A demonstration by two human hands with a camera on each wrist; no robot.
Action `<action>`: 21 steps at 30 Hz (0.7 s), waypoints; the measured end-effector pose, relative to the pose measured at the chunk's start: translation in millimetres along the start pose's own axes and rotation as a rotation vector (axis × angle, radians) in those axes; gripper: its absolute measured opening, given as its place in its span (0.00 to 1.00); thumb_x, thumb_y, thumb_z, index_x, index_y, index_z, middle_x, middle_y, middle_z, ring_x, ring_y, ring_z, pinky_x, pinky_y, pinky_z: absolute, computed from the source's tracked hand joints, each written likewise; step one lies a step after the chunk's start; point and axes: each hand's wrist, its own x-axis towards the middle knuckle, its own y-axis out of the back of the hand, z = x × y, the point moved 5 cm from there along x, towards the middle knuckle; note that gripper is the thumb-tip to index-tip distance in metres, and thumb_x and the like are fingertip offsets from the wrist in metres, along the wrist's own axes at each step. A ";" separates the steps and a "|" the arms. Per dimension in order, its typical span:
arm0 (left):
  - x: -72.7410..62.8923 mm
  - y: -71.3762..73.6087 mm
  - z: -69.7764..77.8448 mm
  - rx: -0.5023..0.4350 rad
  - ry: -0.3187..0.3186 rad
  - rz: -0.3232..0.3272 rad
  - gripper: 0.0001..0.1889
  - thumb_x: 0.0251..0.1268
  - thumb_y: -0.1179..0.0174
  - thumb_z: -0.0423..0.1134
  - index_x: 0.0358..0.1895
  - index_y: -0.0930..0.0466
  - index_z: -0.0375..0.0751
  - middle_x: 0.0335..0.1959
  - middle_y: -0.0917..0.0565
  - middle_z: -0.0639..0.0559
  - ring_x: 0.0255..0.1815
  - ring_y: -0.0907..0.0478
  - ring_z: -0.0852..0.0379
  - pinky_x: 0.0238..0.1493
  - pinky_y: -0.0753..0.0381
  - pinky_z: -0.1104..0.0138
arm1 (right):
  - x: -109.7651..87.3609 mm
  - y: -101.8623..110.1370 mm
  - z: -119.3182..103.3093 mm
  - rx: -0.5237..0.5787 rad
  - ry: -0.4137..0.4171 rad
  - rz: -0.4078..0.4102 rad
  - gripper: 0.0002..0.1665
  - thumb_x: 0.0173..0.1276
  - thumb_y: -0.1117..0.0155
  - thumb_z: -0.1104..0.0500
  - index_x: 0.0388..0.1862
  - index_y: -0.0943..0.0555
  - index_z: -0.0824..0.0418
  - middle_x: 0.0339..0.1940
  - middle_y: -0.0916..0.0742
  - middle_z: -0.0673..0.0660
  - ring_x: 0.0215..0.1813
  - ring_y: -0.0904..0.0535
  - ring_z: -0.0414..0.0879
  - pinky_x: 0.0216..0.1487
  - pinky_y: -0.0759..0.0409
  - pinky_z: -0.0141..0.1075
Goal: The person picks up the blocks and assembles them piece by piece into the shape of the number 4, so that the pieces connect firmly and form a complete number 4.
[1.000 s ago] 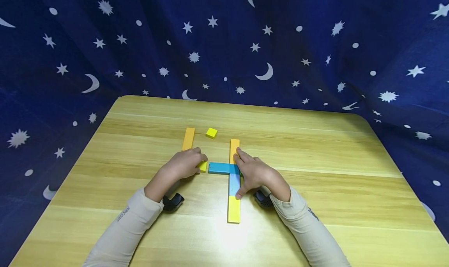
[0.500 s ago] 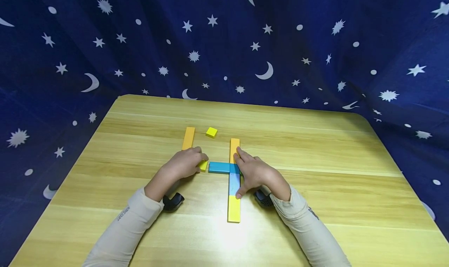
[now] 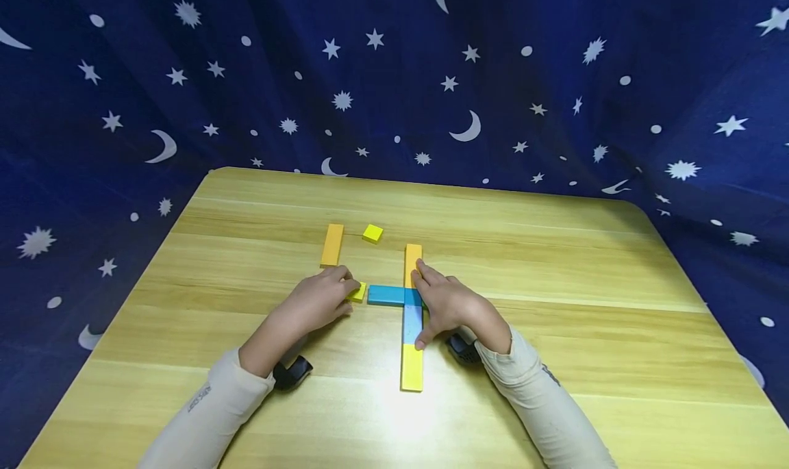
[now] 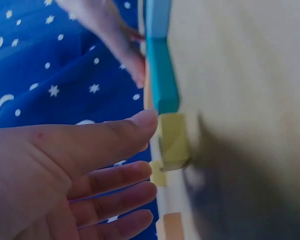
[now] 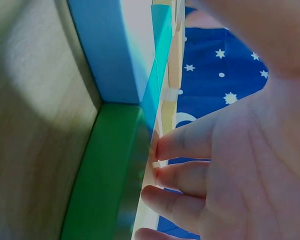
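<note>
Wooden-looking blocks form a cross: an orange block (image 3: 412, 263) at the far end, a light blue block (image 3: 412, 325) and a long yellow block (image 3: 411, 368) nearer. To the left a teal block (image 3: 386, 296) sticks out. A green block (image 5: 100, 170) extends the other way in the right wrist view, mostly covered by my right hand in the head view. My right hand (image 3: 453, 305) rests over the cross with fingers spread. Beside a small yellow block (image 3: 358, 292), left of the teal one, is my left hand (image 3: 316, 301), its fingers extended (image 4: 112, 192) and loose.
Farther back on the wood-grain table (image 3: 555, 284) lie another orange block (image 3: 331, 246) and a second small yellow block (image 3: 372, 233). A dark blue star-patterned curtain (image 3: 394, 79) hangs behind the table. Black wrist cameras sit under both wrists.
My left hand has drawn back slightly toward the near left, uncovering more of the far orange block. The small yellow block stays almost in place. My right hand has not visibly moved.
</note>
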 end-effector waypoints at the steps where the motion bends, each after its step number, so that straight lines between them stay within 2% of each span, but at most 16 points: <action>1: -2.6 -1.6 1.9 0.012 -0.021 0.008 0.19 0.54 0.36 0.43 0.49 0.22 0.40 0.47 0.24 0.46 0.47 0.24 0.50 0.40 0.20 0.60 | -0.1 -0.2 0.2 0.001 -0.001 0.000 0.74 0.37 0.26 0.34 0.72 0.55 0.68 0.74 0.56 0.65 0.75 0.59 0.56 0.69 0.48 0.54; 7: -11.2 -7.7 9.2 0.076 -0.101 0.045 0.22 0.54 0.36 0.43 0.52 0.23 0.38 0.54 0.25 0.44 0.54 0.26 0.47 0.48 0.22 0.59 | -0.2 -0.2 0.4 0.006 0.004 0.007 0.74 0.37 0.26 0.35 0.72 0.55 0.68 0.74 0.55 0.65 0.75 0.58 0.56 0.69 0.47 0.54; 14: -10.5 -11.0 8.3 0.083 -0.122 0.049 0.21 0.56 0.37 0.43 0.52 0.23 0.37 0.54 0.24 0.44 0.53 0.26 0.47 0.51 0.23 0.60 | -0.2 -0.3 0.2 0.004 0.001 0.005 0.74 0.37 0.26 0.35 0.72 0.55 0.68 0.74 0.56 0.65 0.75 0.59 0.56 0.69 0.47 0.54; 21: -10.0 -10.8 7.1 0.071 -0.112 0.040 0.20 0.56 0.38 0.43 0.51 0.22 0.38 0.53 0.24 0.44 0.54 0.26 0.47 0.52 0.24 0.59 | -0.4 0.4 -1.1 0.006 -0.001 0.008 0.74 0.37 0.26 0.35 0.72 0.55 0.68 0.74 0.56 0.65 0.75 0.59 0.57 0.68 0.48 0.55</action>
